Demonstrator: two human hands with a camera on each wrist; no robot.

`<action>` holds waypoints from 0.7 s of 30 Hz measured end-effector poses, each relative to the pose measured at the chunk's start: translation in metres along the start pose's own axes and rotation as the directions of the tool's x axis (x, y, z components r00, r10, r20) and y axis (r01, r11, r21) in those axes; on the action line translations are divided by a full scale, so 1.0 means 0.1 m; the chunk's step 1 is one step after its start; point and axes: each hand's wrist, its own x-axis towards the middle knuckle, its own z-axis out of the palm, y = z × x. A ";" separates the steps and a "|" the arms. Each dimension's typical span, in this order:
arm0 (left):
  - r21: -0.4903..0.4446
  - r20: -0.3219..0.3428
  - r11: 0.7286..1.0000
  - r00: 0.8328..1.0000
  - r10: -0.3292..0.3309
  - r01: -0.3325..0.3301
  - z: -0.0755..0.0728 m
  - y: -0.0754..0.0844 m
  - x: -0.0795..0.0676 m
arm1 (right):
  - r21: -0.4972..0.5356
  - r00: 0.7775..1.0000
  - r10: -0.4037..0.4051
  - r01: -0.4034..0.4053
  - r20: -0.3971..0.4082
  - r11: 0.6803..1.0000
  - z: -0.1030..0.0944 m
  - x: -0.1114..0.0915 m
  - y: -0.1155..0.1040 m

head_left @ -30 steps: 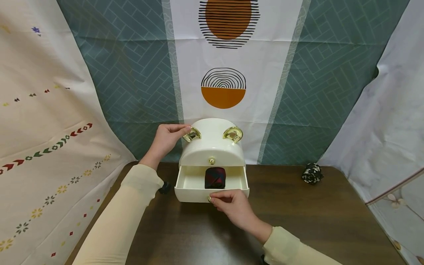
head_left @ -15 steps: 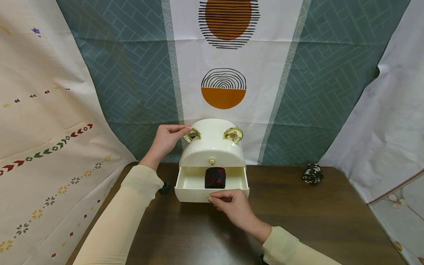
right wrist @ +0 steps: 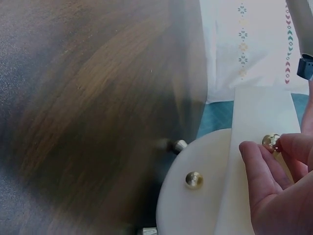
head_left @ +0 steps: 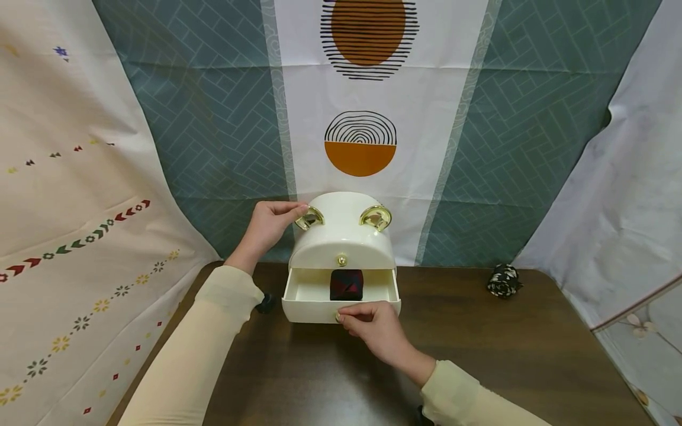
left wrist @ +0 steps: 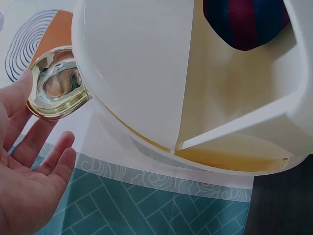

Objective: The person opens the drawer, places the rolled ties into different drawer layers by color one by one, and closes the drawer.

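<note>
A cream domed drawer box (head_left: 343,231) stands at the back of the table, with two gold ear-shaped pieces on top. My left hand (head_left: 266,228) holds the outer edge of the left gold ear (left wrist: 57,83) between thumb and fingers. The lower drawer (head_left: 309,312) is pulled out toward me. Inside it sits a rolled dark necktie (head_left: 346,285), striped navy and dark red in the left wrist view. With thumb and fingertips, my right hand (head_left: 378,334) pinches the drawer's round gold knob (right wrist: 271,142). The upper drawer is closed, its gold knob (right wrist: 194,180) untouched.
A rolled black-and-white patterned necktie (head_left: 504,280) lies at the table's back right. Behind the brown wooden table (head_left: 479,343) hangs a green and white cloth (head_left: 213,148). Pale cloths flank both sides.
The lower drawer has slid slightly inward, and my right hand has moved with it on the knob. My left hand keeps its hold on the gold ear.
</note>
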 end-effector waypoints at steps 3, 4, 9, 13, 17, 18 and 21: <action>-0.008 0.009 1.000 1.000 -0.010 0.010 0.00 0.03 -0.03 | 0.001 1.000 0.001 -0.001 0.002 1.000 -0.01 0.02 0.00; -0.012 0.012 1.000 1.000 -0.011 0.012 -0.01 0.06 -0.04 | 0.002 1.000 0.001 -0.002 0.002 1.000 -0.01 0.02 0.00; -0.008 0.016 1.000 1.000 -0.007 0.008 -0.01 0.21 -0.13 | 0.003 1.000 -0.012 0.012 0.003 1.000 -0.02 0.06 0.00; 0.009 0.016 1.000 1.000 -0.010 0.009 0.00 0.27 -0.16 | 0.001 1.000 -0.015 0.015 0.006 1.000 -0.04 0.09 0.00; 0.004 0.019 1.000 1.000 -0.006 0.006 0.00 0.27 -0.15 | -0.002 1.000 -0.014 0.014 0.006 1.000 -0.05 0.12 -0.01; 0.002 0.019 1.000 1.000 -0.003 0.003 0.00 0.27 -0.15 | -0.001 1.000 -0.014 0.014 0.007 1.000 -0.05 0.13 -0.01; -0.004 0.019 1.000 1.000 0.003 -0.003 0.00 0.27 -0.14 | 0.008 1.000 -0.009 0.009 0.013 1.000 -0.06 0.15 -0.02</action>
